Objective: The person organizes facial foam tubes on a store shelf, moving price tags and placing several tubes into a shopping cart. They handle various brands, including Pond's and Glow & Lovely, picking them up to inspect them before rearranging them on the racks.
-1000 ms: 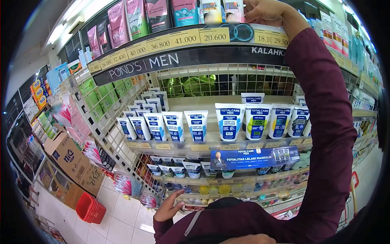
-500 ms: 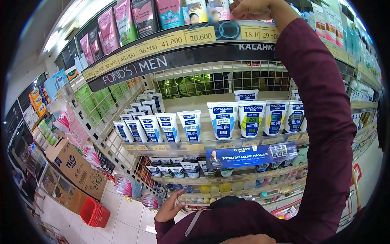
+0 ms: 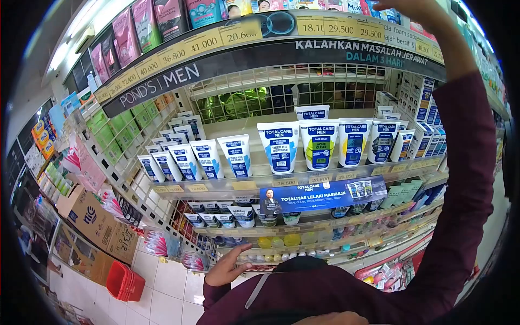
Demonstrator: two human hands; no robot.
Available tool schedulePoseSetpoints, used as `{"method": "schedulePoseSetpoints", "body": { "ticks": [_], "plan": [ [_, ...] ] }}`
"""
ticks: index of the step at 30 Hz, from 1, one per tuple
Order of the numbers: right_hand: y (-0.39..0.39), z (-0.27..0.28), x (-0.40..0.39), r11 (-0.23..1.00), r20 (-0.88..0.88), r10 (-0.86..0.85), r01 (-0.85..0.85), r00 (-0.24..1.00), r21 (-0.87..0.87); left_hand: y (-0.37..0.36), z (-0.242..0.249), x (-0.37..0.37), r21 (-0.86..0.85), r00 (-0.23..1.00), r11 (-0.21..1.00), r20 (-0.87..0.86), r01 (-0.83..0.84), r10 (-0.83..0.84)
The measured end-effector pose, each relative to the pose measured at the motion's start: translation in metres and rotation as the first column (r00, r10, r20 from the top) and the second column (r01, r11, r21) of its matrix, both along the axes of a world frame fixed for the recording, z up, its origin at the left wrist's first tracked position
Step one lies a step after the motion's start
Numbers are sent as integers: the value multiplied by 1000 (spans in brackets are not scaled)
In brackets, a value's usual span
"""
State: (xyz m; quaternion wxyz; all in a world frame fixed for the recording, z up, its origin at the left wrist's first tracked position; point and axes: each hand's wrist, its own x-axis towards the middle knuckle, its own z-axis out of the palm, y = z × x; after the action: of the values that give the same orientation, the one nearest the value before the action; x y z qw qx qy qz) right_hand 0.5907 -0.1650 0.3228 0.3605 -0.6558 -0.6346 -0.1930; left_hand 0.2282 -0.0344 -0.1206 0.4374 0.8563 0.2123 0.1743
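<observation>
My right hand (image 3: pixel 417 10) is at the top edge of the view, above the top shelf's price rail, near upright face-wash packs (image 3: pixel 379 12). Its visible fingers stretch left and look open; part of the hand is cut off. My left hand (image 3: pixel 227 268) hangs low in front of the lower shelves, open, with thumb and fingers apart and nothing in it. Between the two hands, white and blue Total Care Men tubes (image 3: pixel 278 149) stand in rows on the middle shelf.
A blue banner (image 3: pixel 325 196) hangs on the middle shelf's front edge. Small tubes (image 3: pixel 242 215) fill the shelf below. At the left are cardboard boxes (image 3: pixel 89 212) and red baskets (image 3: pixel 125 281) on the tiled floor. A red-rimmed cart (image 3: pixel 392 259) stands lower right.
My right hand has moved right along the top shelf. The view has shifted, showing more of the shelf's right side. My left hand stays low and open.
</observation>
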Motion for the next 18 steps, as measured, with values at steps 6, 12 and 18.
{"method": "schedulePoseSetpoints", "body": {
  "ticks": [6, 12, 18],
  "plan": [
    [48, -60, 13, 958, 490, 56, -185, 870, 220, 6, 96, 10, 300, 931, 916, 166, 265, -324],
    [65, -66, 9, 913, 546, -94, -147, 833, 381, 17, 239, 57, 813, 810, 519, 478, -263, -340],
    [73, -54, 9, 936, 501, -164, -25, 850, 350, 70, 348, 145, 837, 779, -102, 447, -538, -439]
  ]
}}
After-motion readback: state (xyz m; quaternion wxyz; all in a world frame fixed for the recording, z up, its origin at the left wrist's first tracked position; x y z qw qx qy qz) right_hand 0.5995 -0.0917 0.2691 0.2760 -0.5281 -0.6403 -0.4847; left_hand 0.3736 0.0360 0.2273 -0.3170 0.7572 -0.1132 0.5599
